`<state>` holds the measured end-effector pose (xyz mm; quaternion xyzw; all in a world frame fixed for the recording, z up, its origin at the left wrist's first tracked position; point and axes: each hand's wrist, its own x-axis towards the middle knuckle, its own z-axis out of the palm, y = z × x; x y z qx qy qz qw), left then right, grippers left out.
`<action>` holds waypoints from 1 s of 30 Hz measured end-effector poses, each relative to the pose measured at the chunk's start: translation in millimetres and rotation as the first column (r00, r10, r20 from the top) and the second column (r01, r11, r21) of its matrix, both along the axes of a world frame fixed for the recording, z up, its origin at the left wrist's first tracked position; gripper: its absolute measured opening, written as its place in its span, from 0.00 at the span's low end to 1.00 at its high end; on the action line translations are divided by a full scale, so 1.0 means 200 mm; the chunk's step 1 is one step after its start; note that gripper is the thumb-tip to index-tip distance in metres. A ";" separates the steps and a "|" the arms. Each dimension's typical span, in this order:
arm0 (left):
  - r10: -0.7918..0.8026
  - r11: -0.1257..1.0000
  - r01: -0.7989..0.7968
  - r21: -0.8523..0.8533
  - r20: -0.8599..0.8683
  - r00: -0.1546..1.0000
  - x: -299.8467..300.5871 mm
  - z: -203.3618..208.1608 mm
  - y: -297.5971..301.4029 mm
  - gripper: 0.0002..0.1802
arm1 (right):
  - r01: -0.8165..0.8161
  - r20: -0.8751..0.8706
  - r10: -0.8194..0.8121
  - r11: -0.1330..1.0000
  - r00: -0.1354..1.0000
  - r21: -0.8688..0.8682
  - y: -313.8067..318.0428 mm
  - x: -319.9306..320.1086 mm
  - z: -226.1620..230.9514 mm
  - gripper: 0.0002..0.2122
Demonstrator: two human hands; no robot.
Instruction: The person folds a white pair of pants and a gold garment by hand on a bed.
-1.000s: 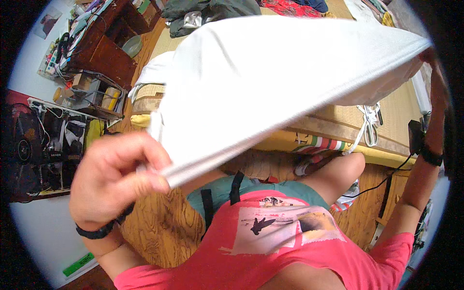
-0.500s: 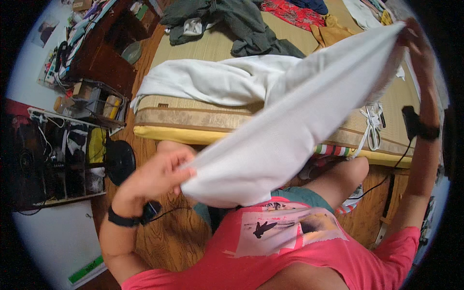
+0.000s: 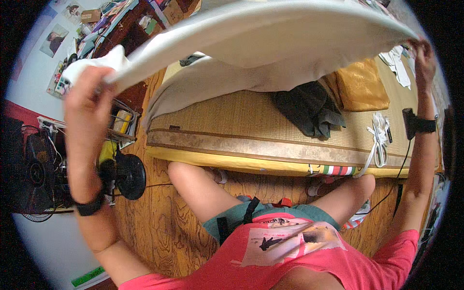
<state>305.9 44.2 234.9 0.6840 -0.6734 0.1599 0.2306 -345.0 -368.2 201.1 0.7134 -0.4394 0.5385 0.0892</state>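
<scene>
A large white cloth (image 3: 261, 38) is stretched wide and high between both my hands, arching above the bed. My left hand (image 3: 89, 92) grips its left end, raised near the shelf side. My right hand (image 3: 423, 50) holds the right end far up at the right rim. The cloth's lower fold hangs down onto the woven straw mat (image 3: 232, 121) that covers the bed. I sit at the bed's edge in a red shirt and green shorts, knees against the yellow mattress side (image 3: 232, 162).
On the mat lie a dark grey garment (image 3: 311, 111), a mustard cushion (image 3: 360, 84), white cables (image 3: 379, 137) and a white rag (image 3: 396, 63). A black fan base (image 3: 128, 176), a wire rack (image 3: 121, 123) and a dark wooden desk stand at the left on the wooden floor.
Both hands swung the cloth upward and outward; my left hand rose from waist height to the upper left, and the cloth now spreads flat above the bed.
</scene>
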 end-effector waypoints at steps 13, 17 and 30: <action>0.286 0.938 -0.172 0.301 -0.390 0.875 0.08 -1.12 0.25 0.06 | 0.175 -0.317 -0.050 0.908 0.947 0.379 0.39 0.13 -0.98 0.06; 0.507 0.838 -0.266 0.477 -0.497 0.705 0.30 -1.32 0.34 0.15 | -0.239 -0.179 0.374 0.827 0.910 0.509 0.84 0.74 -0.89 0.09; 0.146 0.989 0.029 0.145 -0.926 -0.348 -0.39 -1.03 0.37 0.11 | -0.733 0.028 0.895 0.345 0.444 0.585 1.80 1.64 -0.87 0.13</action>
